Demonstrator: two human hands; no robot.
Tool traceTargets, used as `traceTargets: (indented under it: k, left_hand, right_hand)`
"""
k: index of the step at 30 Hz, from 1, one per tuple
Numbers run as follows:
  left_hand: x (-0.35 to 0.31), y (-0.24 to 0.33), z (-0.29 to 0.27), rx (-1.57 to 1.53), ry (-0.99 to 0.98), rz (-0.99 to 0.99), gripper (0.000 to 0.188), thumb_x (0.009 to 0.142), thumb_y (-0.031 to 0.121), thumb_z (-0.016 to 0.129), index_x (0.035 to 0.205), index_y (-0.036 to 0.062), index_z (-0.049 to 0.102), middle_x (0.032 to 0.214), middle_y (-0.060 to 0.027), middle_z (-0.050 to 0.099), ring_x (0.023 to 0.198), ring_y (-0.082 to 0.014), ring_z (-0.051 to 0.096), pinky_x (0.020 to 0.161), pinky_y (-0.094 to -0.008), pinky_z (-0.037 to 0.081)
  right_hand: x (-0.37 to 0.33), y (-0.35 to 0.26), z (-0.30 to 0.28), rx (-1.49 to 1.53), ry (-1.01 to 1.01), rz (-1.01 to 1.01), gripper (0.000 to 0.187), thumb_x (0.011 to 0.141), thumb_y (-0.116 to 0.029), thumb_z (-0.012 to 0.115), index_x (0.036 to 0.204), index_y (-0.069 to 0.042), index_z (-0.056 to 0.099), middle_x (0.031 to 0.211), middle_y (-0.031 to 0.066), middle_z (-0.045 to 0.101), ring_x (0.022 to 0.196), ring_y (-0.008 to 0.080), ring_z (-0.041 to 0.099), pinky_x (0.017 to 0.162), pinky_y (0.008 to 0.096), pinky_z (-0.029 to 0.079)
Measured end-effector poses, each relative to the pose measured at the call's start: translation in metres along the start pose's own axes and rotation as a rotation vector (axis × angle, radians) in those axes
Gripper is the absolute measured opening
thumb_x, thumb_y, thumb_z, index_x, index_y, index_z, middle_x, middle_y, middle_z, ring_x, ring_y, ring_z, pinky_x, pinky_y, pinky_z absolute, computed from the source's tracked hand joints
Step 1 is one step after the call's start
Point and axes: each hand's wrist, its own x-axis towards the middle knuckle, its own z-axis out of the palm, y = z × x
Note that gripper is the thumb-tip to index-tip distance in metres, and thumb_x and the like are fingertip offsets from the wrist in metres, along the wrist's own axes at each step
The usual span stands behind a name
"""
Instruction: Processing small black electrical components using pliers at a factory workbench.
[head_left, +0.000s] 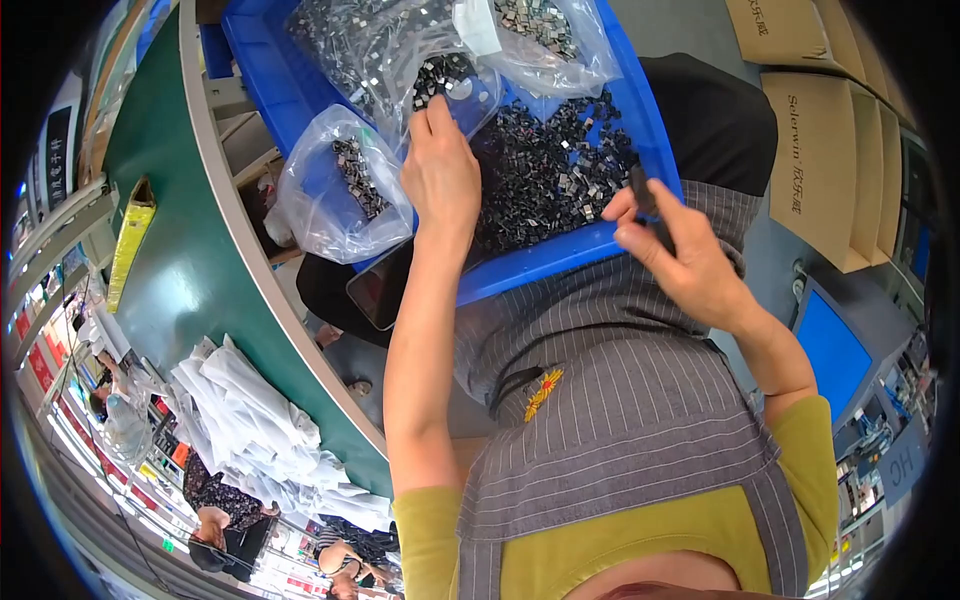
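Note:
On my lap rests a blue plastic tray (560, 258) holding a loose heap of small black and silver parts (540, 185), which look like tiny connectors. My left hand (440, 175) reaches over the tray, fingers drawn together at the black parts (440, 78) by the mouth of a clear plastic bag (400, 55). What its fingertips pinch, if anything, is too small to tell. At the tray's right rim, my right hand (690, 250) grips a slim black object (643, 190) between thumb and fingers; its kind is unclear.
More clear bags of small parts lie at the tray's left (345, 190) and far right (545, 35). A phone (380, 290) sits by my left forearm. Leftward stands a green table (165, 270) with white bags (255, 420). Cardboard boxes (825, 160) are at right. Other people sit farther off.

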Motion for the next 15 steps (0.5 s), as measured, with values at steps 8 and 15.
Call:
traceTargets:
  k: [8,15]
  left_hand:
    - [0.014,-0.022,0.019,0.255,0.058,0.011,0.017,0.083,0.009,0.057,0.096,0.0044,0.047,0.096,-0.0151,0.055,0.078,-0.0361,0.062,0.061,-0.0449,0.052]
    - [0.020,-0.019,0.023,0.182,0.072,-0.057,0.018,0.086,0.016,0.058,0.097,0.0064,0.048,0.097,-0.0149,0.056,0.075,-0.0391,0.062,0.061,-0.0497,0.049]
  right_hand:
    - [0.000,0.001,0.006,-0.024,-0.052,-0.016,0.018,0.091,-0.014,0.057,0.104,-0.001,0.053,0.082,0.0094,0.058,0.071,0.0185,0.055,0.068,0.0305,0.044]
    - [0.005,0.008,0.007,-0.071,-0.003,-0.052,0.017,0.091,-0.013,0.057,0.102,-0.001,0.054,0.082,0.0089,0.057,0.070,0.0180,0.054,0.067,0.0305,0.044]
